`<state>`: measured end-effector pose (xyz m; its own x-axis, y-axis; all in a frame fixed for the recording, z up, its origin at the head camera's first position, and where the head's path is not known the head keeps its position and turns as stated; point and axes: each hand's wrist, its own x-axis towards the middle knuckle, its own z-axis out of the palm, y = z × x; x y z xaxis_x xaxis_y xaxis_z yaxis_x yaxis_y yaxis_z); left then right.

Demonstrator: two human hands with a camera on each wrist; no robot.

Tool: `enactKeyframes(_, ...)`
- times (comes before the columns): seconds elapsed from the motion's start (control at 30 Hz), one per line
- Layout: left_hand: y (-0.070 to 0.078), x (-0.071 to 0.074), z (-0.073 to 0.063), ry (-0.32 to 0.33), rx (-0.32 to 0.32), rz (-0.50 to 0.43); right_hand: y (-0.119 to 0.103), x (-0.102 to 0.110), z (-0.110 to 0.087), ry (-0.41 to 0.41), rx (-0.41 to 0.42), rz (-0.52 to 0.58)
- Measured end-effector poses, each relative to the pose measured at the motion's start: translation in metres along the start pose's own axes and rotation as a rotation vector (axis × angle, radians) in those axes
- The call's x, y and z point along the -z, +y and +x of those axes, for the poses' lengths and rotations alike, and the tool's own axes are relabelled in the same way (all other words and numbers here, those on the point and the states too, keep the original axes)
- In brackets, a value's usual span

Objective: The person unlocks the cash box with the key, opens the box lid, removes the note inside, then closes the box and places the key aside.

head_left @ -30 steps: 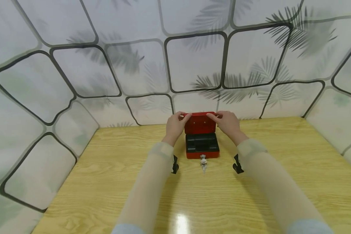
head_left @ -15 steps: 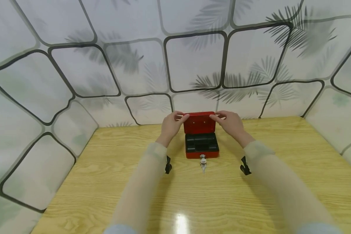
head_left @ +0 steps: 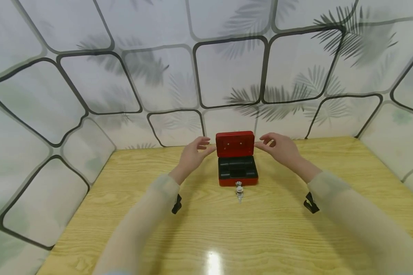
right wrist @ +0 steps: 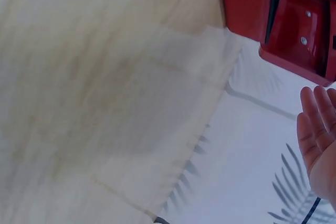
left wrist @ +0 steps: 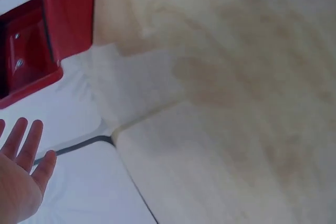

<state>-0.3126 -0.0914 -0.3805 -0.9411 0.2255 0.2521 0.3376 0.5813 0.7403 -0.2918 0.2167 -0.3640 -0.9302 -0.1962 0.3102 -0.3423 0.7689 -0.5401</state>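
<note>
This looks like a little booth around a wooden table (head_left: 251, 233). White walls (head_left: 230, 72) with gray and black lines and leaf pictures (head_left: 351, 38) stand at the back and both sides. I can't tell if it is in a home or an office.

A red, black-lined box (head_left: 236, 158) sits open on the table (head_left: 124, 210), lid (head_left: 234, 144) upright, keys (head_left: 240, 195) at its front.

Wall (head_left: 228, 72): I saw rounded grey and black outlines on pale white, behind and at both sides.
Leaf prints (head_left: 351, 38): grey palm fronds showed across it.
Table (head_left: 124, 214): I looked down on yellowish wood grain.
Reflection (head_left: 213, 263): white, it glared from the near side.
</note>
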Motion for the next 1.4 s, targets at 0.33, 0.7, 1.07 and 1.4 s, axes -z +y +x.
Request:
enactKeyframes(0.33,-0.016,-0.015,-0.021,-0.272,0.081,-0.128,-0.004,-0.024,-0.014,-0.058,0.146,0.062)
enactKeyframes(0.7,-0.021,-0.025,-0.021,-0.462,0.053,-0.151,-0.016,-0.051,-0.012,-0.171,0.263,0.127)
enactKeyframes(1.07,-0.017,-0.027,-0.02,-0.499,0.051,-0.089,-0.021,-0.066,-0.01,-0.286,0.23,0.086)
enactKeyframes(1.4,-0.015,-0.025,-0.02,-0.495,0.088,-0.068,-0.028,-0.067,-0.005,-0.341,0.253,0.001)
